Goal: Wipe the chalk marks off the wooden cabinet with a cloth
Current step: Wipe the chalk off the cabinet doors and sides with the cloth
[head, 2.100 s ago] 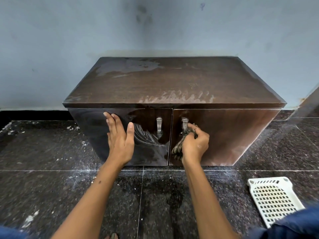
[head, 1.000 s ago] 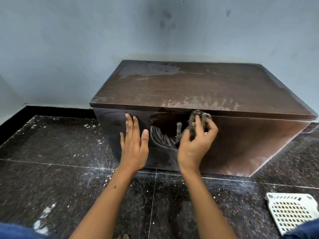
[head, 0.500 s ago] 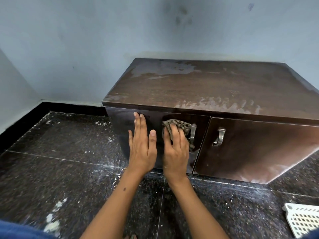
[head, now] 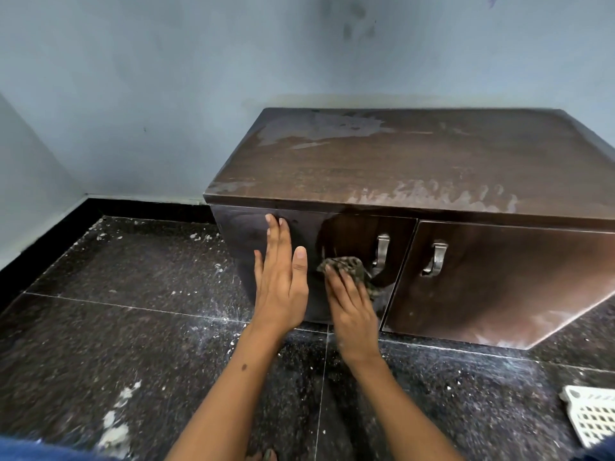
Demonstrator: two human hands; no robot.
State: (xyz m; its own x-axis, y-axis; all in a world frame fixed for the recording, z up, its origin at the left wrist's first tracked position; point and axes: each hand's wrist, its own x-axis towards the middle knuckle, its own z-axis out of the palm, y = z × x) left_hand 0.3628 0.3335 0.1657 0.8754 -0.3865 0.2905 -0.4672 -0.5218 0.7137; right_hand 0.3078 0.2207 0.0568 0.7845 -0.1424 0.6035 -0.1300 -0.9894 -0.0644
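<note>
White chalk dust (head: 114, 430) is smeared on the dark floor tiles (head: 109, 327) at about 8 o'clock from my hands. My left hand (head: 281, 287) lies flat on the left door (head: 346, 241) of the wooden cabinet (head: 416, 168), fingers straight and together, thumb up beside them, holding nothing. Just at its 3 o'clock, my right hand (head: 352, 311) presses the cloth (head: 346, 267) against the same door with straight fingers; the crumpled cloth pokes out past my fingertips toward 12 o'clock. The cloth sits close to the left handle (head: 382, 249), which is at its 1 o'clock; whether they touch I cannot tell. The right handle (head: 435, 257) hangs on the right door (head: 519, 277). Pale chalk marks (head: 442, 194) streak the cabinet top near its front edge, at 1 o'clock from my right hand, with a larger patch toward the back left. A white perforated basket (head: 590, 417) lies on the floor at 4 o'clock.
</note>
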